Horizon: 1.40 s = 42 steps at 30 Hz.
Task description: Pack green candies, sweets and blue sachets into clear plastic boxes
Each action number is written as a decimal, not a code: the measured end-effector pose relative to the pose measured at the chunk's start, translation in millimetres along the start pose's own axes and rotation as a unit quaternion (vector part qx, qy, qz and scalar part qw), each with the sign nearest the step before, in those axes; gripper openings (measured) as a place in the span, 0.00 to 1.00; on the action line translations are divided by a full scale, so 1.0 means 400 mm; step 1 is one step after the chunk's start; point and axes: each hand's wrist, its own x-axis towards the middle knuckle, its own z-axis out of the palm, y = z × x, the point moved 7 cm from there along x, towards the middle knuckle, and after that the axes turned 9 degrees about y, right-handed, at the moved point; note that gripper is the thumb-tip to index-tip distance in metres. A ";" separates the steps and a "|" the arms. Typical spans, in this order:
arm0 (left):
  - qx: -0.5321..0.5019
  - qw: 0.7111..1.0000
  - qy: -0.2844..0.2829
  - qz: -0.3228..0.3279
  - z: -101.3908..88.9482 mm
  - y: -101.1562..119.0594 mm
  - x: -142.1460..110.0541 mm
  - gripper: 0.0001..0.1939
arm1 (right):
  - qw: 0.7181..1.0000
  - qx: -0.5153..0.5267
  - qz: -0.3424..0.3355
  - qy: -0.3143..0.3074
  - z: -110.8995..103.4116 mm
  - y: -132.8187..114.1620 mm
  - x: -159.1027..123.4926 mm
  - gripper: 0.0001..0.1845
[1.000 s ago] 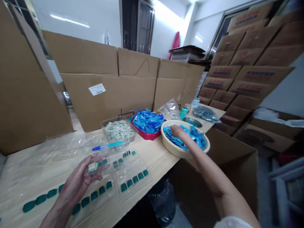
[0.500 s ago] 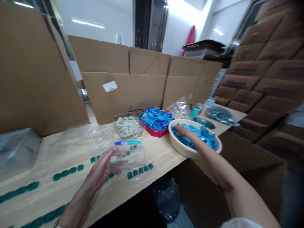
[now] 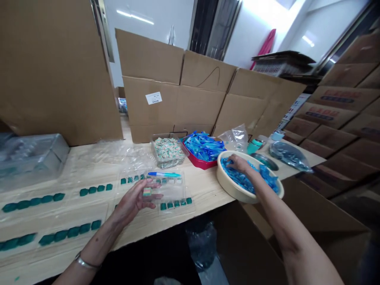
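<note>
You are loosely holding a small striped block (image 3: 147,192) in your left hand (image 3: 132,201), its pinkish and green bands showing between your spread fingers. Your right hand (image 3: 239,163) is dipping into a heap of shiny blue packets (image 3: 241,180), which are lying loose, crumpled and overlapping at many angles. They are filling a round cream basin (image 3: 230,190), which is standing upright, its pale rim rising around them.

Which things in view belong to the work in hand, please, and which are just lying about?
Likely in use:
small striped block in the left hand
blue packets in the cream basin, at the right hand
green pieces

Likely just about:
pink cloth
teal bottle
stacked cartons
</note>
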 end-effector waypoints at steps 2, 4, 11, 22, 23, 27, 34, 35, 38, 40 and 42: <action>-0.010 1.000 0.003 0.008 -0.001 -0.003 -0.004 0.15 | 0.999 0.010 -0.020 -0.032 -0.004 -0.005 0.023 0.13; -0.025 0.999 0.011 0.019 -0.003 -0.005 -0.007 0.14 | 0.999 0.038 -0.013 0.003 -0.027 -0.031 0.036 0.15; -0.092 0.993 0.039 0.068 -0.004 -0.018 -0.009 0.15 | 0.908 0.390 0.070 -0.138 0.055 -0.410 -0.164 0.21; -0.140 0.968 0.152 0.144 -0.129 0.014 -0.125 0.16 | 0.909 0.199 -0.335 -0.145 0.173 -0.814 -0.443 0.19; -0.144 0.963 0.173 0.146 -0.160 0.020 -0.149 0.16 | 0.904 0.202 -0.354 -0.130 0.163 -0.844 -0.442 0.22; -0.139 0.925 0.309 0.172 -0.339 0.043 -0.303 0.16 | 0.868 0.297 -0.378 -0.125 0.181 -0.969 -0.411 0.17; -0.109 0.766 0.593 0.224 -0.652 0.037 -0.708 0.16 | 0.715 0.368 -0.489 -0.338 0.453 -1.343 -0.595 0.13; -0.117 0.745 0.616 0.228 -0.679 0.030 -0.749 0.16 | 0.704 0.363 -0.497 -0.355 0.491 -1.411 -0.632 0.14; -0.146 0.709 0.649 0.233 -0.731 0.002 -0.824 0.16 | 0.690 0.314 -0.516 -0.399 0.594 -1.610 -0.736 0.21; -0.161 0.698 0.659 0.229 -0.751 -0.016 -0.842 0.16 | 0.688 0.256 -0.536 -0.418 0.654 -1.715 -0.797 0.30; -0.174 0.691 0.667 0.217 -0.766 -0.033 -0.848 0.16 | 0.681 0.213 -0.556 -0.428 0.703 -1.786 -0.845 0.38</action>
